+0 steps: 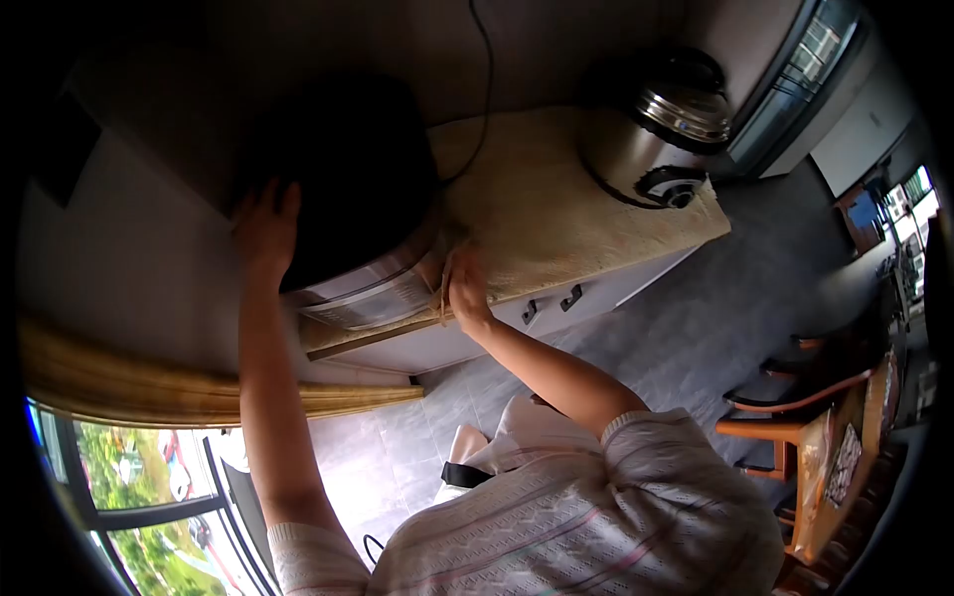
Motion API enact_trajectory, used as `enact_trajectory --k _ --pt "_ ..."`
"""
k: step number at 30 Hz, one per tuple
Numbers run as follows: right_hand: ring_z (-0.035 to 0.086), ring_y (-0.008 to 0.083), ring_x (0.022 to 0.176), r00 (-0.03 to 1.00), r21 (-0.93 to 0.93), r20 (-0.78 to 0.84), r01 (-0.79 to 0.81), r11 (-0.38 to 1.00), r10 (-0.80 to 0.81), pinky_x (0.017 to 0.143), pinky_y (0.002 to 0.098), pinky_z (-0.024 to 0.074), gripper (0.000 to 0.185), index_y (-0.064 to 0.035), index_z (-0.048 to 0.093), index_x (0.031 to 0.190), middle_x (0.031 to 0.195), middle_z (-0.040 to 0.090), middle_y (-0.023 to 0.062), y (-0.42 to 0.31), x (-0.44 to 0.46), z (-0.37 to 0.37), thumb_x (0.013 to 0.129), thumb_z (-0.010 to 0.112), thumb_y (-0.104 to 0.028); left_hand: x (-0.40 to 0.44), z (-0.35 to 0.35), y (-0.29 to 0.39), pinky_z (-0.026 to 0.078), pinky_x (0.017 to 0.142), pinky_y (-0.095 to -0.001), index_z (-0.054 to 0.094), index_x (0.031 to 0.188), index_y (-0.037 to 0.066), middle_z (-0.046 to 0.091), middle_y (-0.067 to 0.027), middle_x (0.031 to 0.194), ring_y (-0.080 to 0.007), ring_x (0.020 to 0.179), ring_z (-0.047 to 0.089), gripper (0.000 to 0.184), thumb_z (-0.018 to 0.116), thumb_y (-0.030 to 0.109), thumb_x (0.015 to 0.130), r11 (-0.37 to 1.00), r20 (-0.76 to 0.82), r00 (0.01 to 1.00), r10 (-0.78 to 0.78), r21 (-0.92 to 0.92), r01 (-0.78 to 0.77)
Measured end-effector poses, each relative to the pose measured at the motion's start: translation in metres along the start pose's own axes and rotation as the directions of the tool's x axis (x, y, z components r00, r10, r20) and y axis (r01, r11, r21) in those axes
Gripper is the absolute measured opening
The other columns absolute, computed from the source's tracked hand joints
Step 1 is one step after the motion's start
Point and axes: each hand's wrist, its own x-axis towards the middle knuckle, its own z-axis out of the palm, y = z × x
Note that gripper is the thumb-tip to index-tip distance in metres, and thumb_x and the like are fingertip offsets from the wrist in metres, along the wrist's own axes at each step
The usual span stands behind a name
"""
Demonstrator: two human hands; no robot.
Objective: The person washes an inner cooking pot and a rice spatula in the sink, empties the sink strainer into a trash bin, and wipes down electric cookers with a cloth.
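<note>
A large round appliance with a black top and a silvery metal side stands at the left end of a cabinet. My left hand lies on the left edge of its dark top, fingers extended and partly lost in shadow. Close to the appliance's right side, my right hand is closed on a thin tan cloth with a crumpled look. Whether the cloth touches the metal side I cannot tell. The inside of the dark top is too black to make out.
A silver and black electric pressure cooker stands on the right of the cabinet top. A black cord hangs down the wall behind. A yellow curtain and window are at left; a wooden chair and table at right.
</note>
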Motion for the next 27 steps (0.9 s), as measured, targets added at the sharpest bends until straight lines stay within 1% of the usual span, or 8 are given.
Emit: enact_trajectory --k 7,11,13,15,16,17,23,27 --pt "0.054 0.0157 0.074 0.660 0.507 0.444 -0.743 0.437 0.606 0.064 0.0300 0.0481 0.021 -0.0040 0.053 0.104 0.094 0.056 0.0080 -0.030 0.071 -0.098 0.082 0.052 -0.003 0.002 0.003 -0.011 0.029 0.101 -0.0412 0.048 0.125 0.017 0.041 -0.0151 0.132 -0.0332 0.122 0.036 0.050 0.038 0.049 0.088 0.999 -0.040 0.999 0.026 -0.019 -0.027" --pt "0.059 0.0154 0.064 0.984 0.427 0.171 -0.122 0.896 0.053 0.056 0.0302 0.0505 0.010 -0.0008 0.056 0.090 0.080 0.060 0.0070 -0.127 0.167 -0.209 0.081 0.051 0.001 0.003 0.002 -0.016 0.030 0.101 -0.0395 0.049 0.124 0.015 0.041 -0.0165 0.131 -0.0335 0.121 0.037 0.047 0.040 0.044 0.089 0.997 -0.044 0.997 0.057 -0.041 -0.059" --pt "0.060 0.0196 0.065 0.805 -0.138 -0.036 0.583 0.800 -0.593 0.061 0.0318 0.0498 0.017 -0.0023 0.060 0.095 0.083 0.062 0.0082 -0.168 0.219 -0.237 0.080 0.051 -0.001 0.004 0.001 -0.020 0.031 0.101 -0.0391 0.049 0.124 0.014 0.041 -0.0171 0.130 -0.0339 0.121 0.037 0.045 0.041 0.042 0.090 0.996 -0.036 0.997 0.069 -0.054 -0.071" --pt "0.061 0.0237 0.072 0.757 -0.380 0.148 0.638 0.670 -0.637 0.064 0.0340 0.0492 0.020 -0.0064 0.062 0.098 0.090 0.063 0.0091 -0.164 0.257 -0.250 0.080 0.052 -0.006 0.007 0.001 -0.025 0.031 0.100 -0.0391 0.050 0.123 0.012 0.041 -0.0175 0.130 -0.0342 0.120 0.038 0.043 0.041 0.039 0.090 0.995 -0.021 0.997 0.074 -0.069 -0.075" --pt "0.060 0.0175 0.081 0.935 -0.597 0.299 0.340 0.727 -0.191 0.070 0.0326 0.0462 0.024 -0.0118 0.063 0.102 0.100 0.062 0.0071 -0.161 0.268 -0.255 0.081 0.053 -0.011 0.005 -0.001 -0.023 0.031 0.100 -0.0390 0.050 0.122 0.011 0.041 -0.0175 0.130 -0.0342 0.120 0.038 0.042 0.041 0.038 0.091 0.995 -0.026 0.997 0.073 -0.069 -0.074" --pt "0.057 0.0202 0.093 0.781 -0.718 0.508 0.617 0.322 -0.363 0.080 0.0360 0.0420 0.022 -0.0119 0.064 0.100 0.104 0.061 0.0056 -0.127 0.295 -0.265 0.080 0.055 -0.015 0.002 -0.005 -0.020 0.031 0.100 -0.0389 0.051 0.122 0.011 0.042 -0.0174 0.130 -0.0341 0.120 0.038 0.042 0.041 0.038 0.091 0.995 -0.034 0.997 0.066 -0.070 -0.068" --pt "0.057 0.0182 0.087 0.575 -0.663 0.544 0.741 0.107 -0.611 0.087 0.0347 0.0401 0.015 -0.0146 0.063 0.087 0.085 0.063 0.0028 -0.115 0.313 -0.350 0.085 0.050 -0.020 0.000 -0.012 -0.018 0.032 0.100 -0.0369 0.052 0.120 0.009 0.044 -0.0168 0.128 -0.0334 0.119 0.040 0.039 0.040 0.033 0.092 0.994 0.003 0.999 0.039 -0.103 -0.039" --pt "0.059 0.0234 0.058 0.986 -0.750 0.165 0.135 0.647 -0.015 0.065 0.0359 0.0503 0.020 -0.0112 0.062 0.081 0.072 0.062 0.0074 -0.136 0.321 -0.415 0.087 0.049 -0.025 0.000 -0.015 -0.013 0.032 0.099 -0.0358 0.051 0.121 0.008 0.045 -0.0160 0.128 -0.0322 0.119 0.041 0.039 0.040 0.032 0.093 0.987 0.032 0.999 0.013 -0.162 -0.008"
